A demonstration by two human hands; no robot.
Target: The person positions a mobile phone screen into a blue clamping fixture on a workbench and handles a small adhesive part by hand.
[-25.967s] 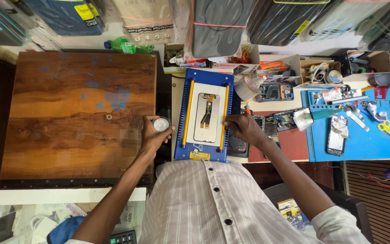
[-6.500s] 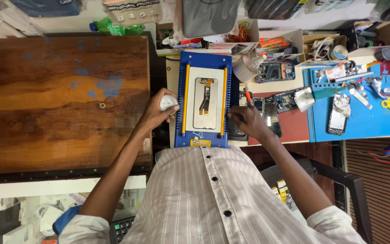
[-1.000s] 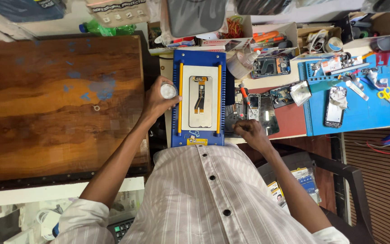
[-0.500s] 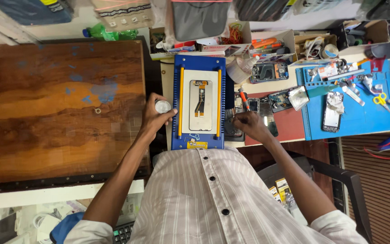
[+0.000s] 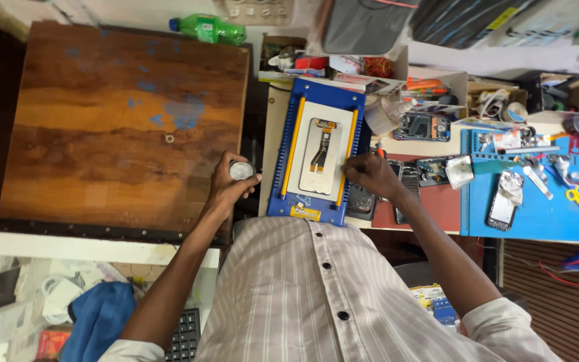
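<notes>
Just inside left-hand fingers [image 5: 236, 182]: white cap [image 5: 240, 171].

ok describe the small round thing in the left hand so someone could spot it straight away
Start at the big brown wooden board on the left. At its lower right edge, beside the blue and yellow platform, the left hand grips a small round container. Its pale silvery top sets it apart from the flat phone part lying on the platform.

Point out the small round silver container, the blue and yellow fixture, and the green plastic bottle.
small round silver container [image 5: 240, 170], head view, on its top.
blue and yellow fixture [image 5: 283, 201], head view, on its left blue edge.
green plastic bottle [image 5: 212, 29], head view, on its body.
</notes>
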